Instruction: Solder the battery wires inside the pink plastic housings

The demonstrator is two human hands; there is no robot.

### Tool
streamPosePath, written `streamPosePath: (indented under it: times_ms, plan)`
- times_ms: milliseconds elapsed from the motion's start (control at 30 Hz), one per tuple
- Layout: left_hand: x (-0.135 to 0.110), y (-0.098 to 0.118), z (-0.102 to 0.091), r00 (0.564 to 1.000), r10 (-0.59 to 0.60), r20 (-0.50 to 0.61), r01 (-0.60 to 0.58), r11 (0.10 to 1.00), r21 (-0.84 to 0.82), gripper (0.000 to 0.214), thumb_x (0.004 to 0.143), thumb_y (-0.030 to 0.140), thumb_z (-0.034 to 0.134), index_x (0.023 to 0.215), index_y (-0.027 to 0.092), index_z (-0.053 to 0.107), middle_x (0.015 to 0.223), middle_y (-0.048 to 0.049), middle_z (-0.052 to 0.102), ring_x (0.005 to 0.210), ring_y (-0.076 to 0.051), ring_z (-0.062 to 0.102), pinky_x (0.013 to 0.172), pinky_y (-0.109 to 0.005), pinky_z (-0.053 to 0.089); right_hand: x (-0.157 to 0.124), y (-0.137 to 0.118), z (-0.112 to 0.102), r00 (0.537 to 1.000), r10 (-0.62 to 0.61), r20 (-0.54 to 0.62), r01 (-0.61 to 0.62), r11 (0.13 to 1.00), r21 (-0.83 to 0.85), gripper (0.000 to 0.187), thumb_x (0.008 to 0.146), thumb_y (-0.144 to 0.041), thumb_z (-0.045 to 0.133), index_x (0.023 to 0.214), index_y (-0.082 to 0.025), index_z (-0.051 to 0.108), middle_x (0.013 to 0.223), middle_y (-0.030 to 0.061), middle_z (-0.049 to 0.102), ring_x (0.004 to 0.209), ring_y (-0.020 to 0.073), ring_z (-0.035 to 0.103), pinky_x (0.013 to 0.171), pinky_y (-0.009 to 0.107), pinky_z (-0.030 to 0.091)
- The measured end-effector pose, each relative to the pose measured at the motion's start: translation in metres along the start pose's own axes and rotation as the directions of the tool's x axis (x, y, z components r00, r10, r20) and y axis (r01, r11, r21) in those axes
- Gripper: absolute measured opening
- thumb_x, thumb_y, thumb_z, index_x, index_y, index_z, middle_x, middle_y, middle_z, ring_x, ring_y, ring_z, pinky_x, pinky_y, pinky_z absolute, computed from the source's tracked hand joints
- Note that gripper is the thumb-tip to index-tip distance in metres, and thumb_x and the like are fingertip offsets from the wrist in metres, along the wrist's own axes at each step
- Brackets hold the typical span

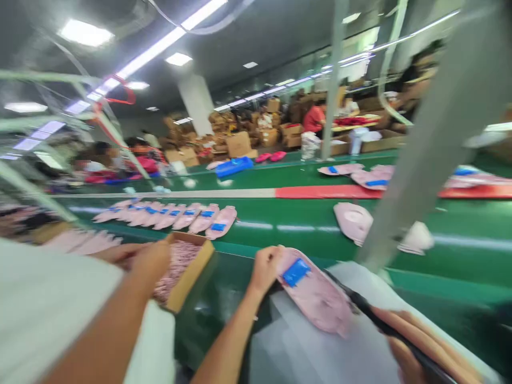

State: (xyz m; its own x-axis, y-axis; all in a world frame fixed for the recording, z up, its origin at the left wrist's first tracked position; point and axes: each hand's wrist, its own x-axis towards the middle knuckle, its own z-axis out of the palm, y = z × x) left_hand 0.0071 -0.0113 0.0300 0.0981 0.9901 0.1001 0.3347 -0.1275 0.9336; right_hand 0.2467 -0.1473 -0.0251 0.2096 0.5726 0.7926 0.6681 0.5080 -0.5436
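A pale pink piece [320, 304], elongated with rounded ends, slants over the near edge of the green desk [218, 282], its far end in the left hand [265, 268]. A blue rectangle [296, 272] sits near that end. A slim black tool [362, 305], in the right hand [426, 333], lies along its right side; blur hides any contact.

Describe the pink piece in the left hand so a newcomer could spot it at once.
Find the green conveyor and the thick grey slanting post. Below and left of the post's foot, the left hand grips a pink oval piece with a blue patch. Similar pieces lie in a row on the conveyor; this one is hand-held.
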Motion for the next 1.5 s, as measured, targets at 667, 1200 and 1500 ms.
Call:
streamPosePath:
  times_ms: [667,1200,1500]
  plan:
    - [0.023,-0.034,-0.003,0.997,0.067,0.044,-0.073,0.983,0.169,0.051,0.091,0.06,0.047,0.06,0.023,0.032,0.061,0.0041,0.028,0.061,-0.013,0.028,0.059,-0.03,0.018,0.017,-0.011,-0.009,0.95,0.281,0.137,-0.293,0.953,0.073,0.024,0.101,-0.027,0.064,0.087,-0.022,0.083,0.061,-0.0005,0.07,0.045,0.0148,0.061,0.043,0.025,0.051]
    - [0.027,-0.04,-0.001,0.998,0.012,0.055,-0.024,0.978,0.206,0.049,0.089,0.06,0.046,0.06,0.023,0.032,0.062,0.0037,0.028,0.061,-0.012,0.027,0.059,-0.03,0.017,0.024,-0.014,-0.005,0.97,0.197,0.141,-0.203,0.979,0.029,0.025,0.096,-0.013,0.062,0.086,-0.025,0.082,0.064,-0.0039,0.072,0.047,0.0116,0.063,0.044,0.021,0.051]
    - [0.027,-0.043,-0.001,0.998,0.007,0.065,-0.021,0.977,0.21,0.048,0.09,0.059,0.045,0.061,0.022,0.035,0.063,0.0031,0.03,0.062,-0.013,0.029,0.059,-0.03,0.019,0.02,-0.012,-0.007,0.965,0.192,0.178,-0.202,0.979,0.039,0.023,0.098,-0.016,0.062,0.088,-0.023,0.081,0.058,-0.004,0.065,0.044,0.012,0.058,0.042,0.023,0.048]
